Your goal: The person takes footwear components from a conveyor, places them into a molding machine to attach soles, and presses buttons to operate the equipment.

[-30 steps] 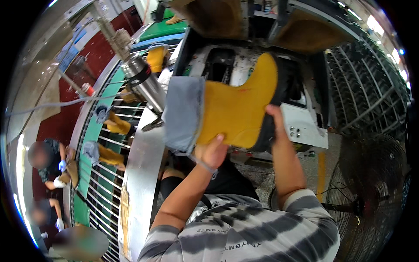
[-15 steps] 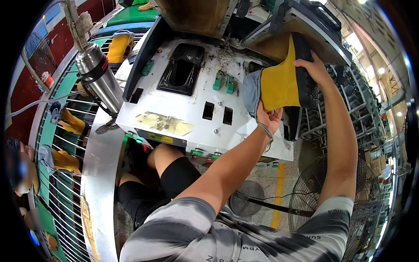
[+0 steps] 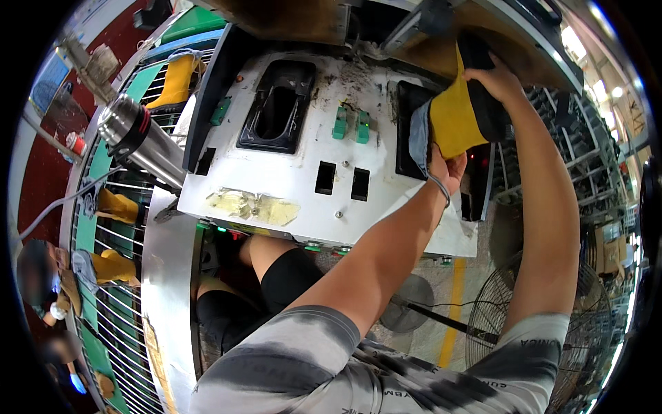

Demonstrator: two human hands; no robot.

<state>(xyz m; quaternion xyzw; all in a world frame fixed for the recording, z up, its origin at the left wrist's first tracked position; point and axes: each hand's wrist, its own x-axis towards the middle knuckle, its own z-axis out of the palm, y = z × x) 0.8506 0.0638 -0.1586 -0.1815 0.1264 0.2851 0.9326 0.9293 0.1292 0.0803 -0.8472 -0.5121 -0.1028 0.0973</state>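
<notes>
A yellow boot [image 3: 452,117] with a thick black sole is held on its side over the right half of the white machine top [image 3: 276,172]. Grey-blue cloth [image 3: 418,138] covers its shaft end, which points left. My left hand [image 3: 447,169] supports the boot from the near side, its fingers curled under the yellow upper. My right hand [image 3: 498,79] grips the far part of the sole, thumb on the yellow side. Beneath the boot lies a black recessed mould [image 3: 407,162], partly covered by it. The matching black mould [image 3: 241,138] on the left has an open cavity.
Raised lids [image 3: 279,17] stand behind the moulds. A steel flask [image 3: 148,141] leans by the machine's left edge. Several yellow boots [image 3: 114,268] lie on the wire-and-green conveyor at left. A floor fan [image 3: 552,331] stands at right, beside racks [image 3: 576,152].
Both hands have carried the boot a little to the right, and its shaft end now tilts lower toward the right-hand mould. More of that mould shows. The head view has shifted slightly.
</notes>
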